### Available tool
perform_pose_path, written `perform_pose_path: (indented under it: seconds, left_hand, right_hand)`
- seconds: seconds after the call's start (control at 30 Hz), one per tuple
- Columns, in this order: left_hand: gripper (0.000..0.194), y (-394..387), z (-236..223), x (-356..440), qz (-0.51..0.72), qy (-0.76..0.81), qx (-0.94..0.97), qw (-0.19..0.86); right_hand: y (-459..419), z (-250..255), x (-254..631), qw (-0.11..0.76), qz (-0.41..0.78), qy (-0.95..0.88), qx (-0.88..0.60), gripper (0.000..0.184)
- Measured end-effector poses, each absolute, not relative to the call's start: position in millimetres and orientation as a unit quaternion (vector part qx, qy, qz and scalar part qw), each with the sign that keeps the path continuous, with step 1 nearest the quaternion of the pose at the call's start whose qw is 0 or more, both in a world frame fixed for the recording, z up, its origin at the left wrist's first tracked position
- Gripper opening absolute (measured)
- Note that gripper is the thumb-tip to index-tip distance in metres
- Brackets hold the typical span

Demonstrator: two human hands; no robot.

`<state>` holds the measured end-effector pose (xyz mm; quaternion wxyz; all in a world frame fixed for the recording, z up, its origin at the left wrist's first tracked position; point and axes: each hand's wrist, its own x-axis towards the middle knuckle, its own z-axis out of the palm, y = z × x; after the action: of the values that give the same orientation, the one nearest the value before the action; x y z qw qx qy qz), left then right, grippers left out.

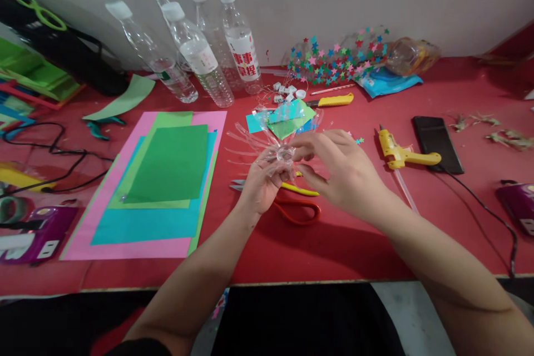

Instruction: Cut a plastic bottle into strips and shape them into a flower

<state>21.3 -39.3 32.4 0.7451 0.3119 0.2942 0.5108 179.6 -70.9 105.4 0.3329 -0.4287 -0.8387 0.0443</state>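
A clear plastic bottle top cut into thin strips (286, 153) is held above the table, its round neck facing me and its strips fanning outward. My left hand (263, 182) grips it from the lower left, fingers closed around its base. At its right side, my right hand (340, 169) has curled fingers on the strips; exactly what the fingertips pinch is partly hidden. Beneath the hands lie scissors with red and yellow handles (298, 212). Blue and green paper pieces (292, 119) lie just behind the cut bottle.
Stacked coloured paper sheets (167, 164) lie left. Several plastic bottles (244, 55) stand by the wall, near a star-covered clear bottle (337, 61). A yellow utility knife (334, 100) lies behind. To the right are a yellow glue gun (396, 150), its cord and a black phone (438, 142).
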Motion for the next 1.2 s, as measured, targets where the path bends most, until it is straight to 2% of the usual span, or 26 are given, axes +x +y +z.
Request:
perform_pose_path:
  seconds: [0.2, 0.67, 0.87, 1.07, 1.2]
  left_hand:
    - [0.031, -37.8, 30.3, 20.4, 0.514, 0.309, 0.310, 0.738]
    - [0.035, -39.3, 28.2, 17.8, 0.543, 0.296, 0.315, 0.720]
    - [0.033, -39.6, 25.9, 19.2, 0.537, 0.293, 0.318, 0.725]
    - [0.034, -37.9, 28.9, 17.8, 0.535, 0.291, 0.320, 0.726]
    - [0.029, -38.1, 27.7, 17.6, 0.531, 0.298, 0.338, 0.718]
  right_hand:
    - [-70.1, 101.9, 176.9, 0.329, -0.028, -0.852, -0.407, 0.019]
    - [-70.4, 96.0, 175.3, 0.315, -0.020, -0.846, -0.430, 0.022]
    - [-70.6, 98.0, 173.3, 0.289, -0.016, -0.847, -0.446, 0.016]
    - [-74.2, 104.7, 175.2, 0.303, -0.037, -0.844, -0.440, 0.015]
    - [-77.8, 109.4, 176.1, 0.321, -0.061, -0.841, -0.431, 0.015]
